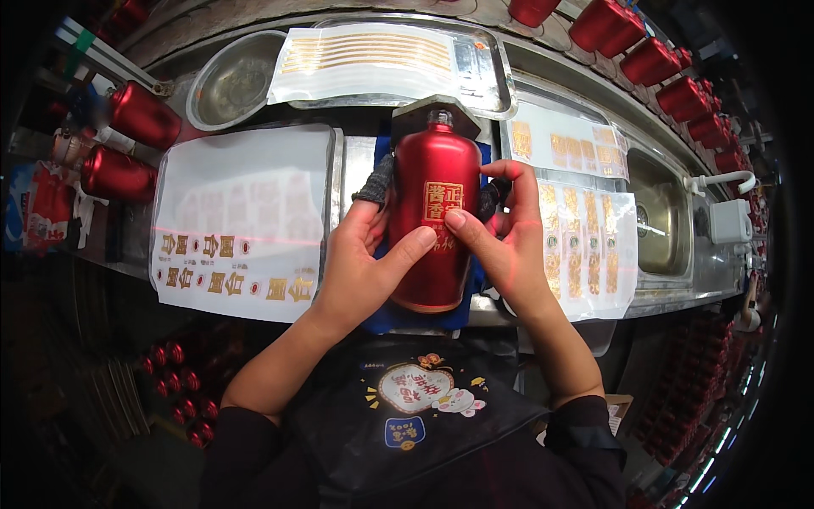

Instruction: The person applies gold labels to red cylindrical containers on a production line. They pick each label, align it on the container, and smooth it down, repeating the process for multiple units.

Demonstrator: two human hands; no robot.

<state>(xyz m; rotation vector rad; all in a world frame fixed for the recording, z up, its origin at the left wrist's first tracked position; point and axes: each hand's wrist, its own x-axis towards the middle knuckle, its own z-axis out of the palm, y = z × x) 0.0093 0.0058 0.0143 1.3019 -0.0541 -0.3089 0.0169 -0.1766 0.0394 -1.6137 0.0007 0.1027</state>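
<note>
A glossy red bottle (pixel 431 263) with a bare glass neck lies in front of me, its neck pointing away, over a blue cloth (pixel 370 322). It carries a square gold-framed decal (pixel 444 202) with smaller gold marks below it. My left hand (pixel 360 263) grips the bottle's left side, its thumb lying on the front. Around the right side curls my right hand (pixel 513 246), with its thumb pressed at the decal's lower edge and the index finger lifted near the shoulder. Dark grey knitted material shows at the fingers on both sides; their tips behind the bottle are hidden.
At left, a tray holds a white decal sheet (pixel 246 187); gold decal sheets (pixel 585 250) lie at right beside a sink (pixel 666 212). Behind are a metal bowl (pixel 233 85) and a tray with gold strips (pixel 369 55). Red bottles (pixel 144 114) stand at left, others along the right.
</note>
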